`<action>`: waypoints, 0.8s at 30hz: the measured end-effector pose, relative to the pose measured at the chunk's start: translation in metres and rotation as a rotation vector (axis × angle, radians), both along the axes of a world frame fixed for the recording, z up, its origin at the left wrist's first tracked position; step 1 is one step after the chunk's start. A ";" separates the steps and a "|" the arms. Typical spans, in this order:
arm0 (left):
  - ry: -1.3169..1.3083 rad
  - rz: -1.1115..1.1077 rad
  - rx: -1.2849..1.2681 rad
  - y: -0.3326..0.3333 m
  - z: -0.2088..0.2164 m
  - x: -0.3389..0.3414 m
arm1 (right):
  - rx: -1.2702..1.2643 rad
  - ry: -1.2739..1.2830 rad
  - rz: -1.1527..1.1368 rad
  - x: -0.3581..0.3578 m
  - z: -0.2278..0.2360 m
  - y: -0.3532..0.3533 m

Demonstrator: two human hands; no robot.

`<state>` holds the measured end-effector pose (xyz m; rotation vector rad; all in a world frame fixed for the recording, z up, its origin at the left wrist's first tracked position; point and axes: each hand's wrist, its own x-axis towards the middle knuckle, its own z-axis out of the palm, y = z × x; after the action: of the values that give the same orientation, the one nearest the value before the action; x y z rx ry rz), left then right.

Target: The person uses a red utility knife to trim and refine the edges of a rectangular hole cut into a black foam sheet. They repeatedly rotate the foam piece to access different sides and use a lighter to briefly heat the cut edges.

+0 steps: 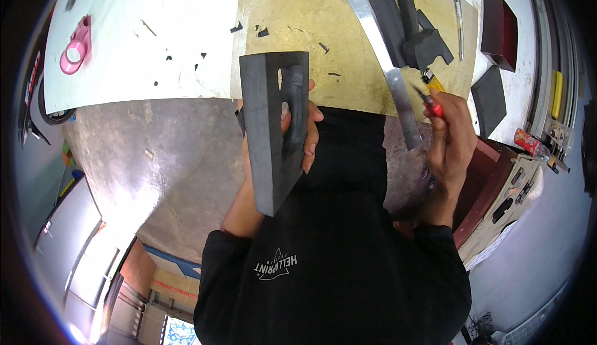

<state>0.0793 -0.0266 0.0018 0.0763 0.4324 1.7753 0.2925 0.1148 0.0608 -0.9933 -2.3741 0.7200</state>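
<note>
My left hand [310,140] is wrapped round a long dark grey block [256,127], foam-like, with an elongated slot cut into it. It holds the block up in front of my body, at the table's near edge. My fingers show at its right side, and one fingertip is visible through the slot. On the right, my right hand [454,135] grips a slim craft knife [434,106] with a red handle. Its dark tip points up and left, apart from the block. Under it lies a long steel ruler [378,50], reaching over the table edge.
A yellowish board [298,9] covers part of the white table [124,78]. Dark foam offcuts [384,18], a yellow utility knife [435,82] and a silver pen-like tool [459,28] lie at right, near a dark red box [499,34]. A pink tape dispenser [77,50] sits left.
</note>
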 end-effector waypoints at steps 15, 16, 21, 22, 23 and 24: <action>0.233 -0.038 -0.182 -0.009 0.016 0.001 | 0.259 -0.101 0.351 -0.062 0.020 -0.019; 0.217 -0.023 -0.162 -0.009 0.015 0.002 | 0.257 -0.095 0.350 -0.063 0.020 -0.019; 0.251 -0.032 -0.178 -0.007 0.017 0.001 | 0.262 -0.092 0.360 -0.067 0.019 -0.016; 0.260 -0.027 -0.211 -0.007 0.019 0.002 | 0.261 -0.095 0.361 -0.067 0.019 -0.016; 0.269 -0.035 -0.198 -0.007 0.017 0.002 | 0.252 -0.096 0.361 -0.067 0.019 -0.017; 0.279 -0.042 -0.188 -0.008 0.014 0.002 | 0.247 -0.095 0.360 -0.067 0.019 -0.017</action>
<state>0.0813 -0.0346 0.0156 0.2009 0.7911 1.6797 0.2252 0.0979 0.0801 -0.5136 -2.6800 0.4915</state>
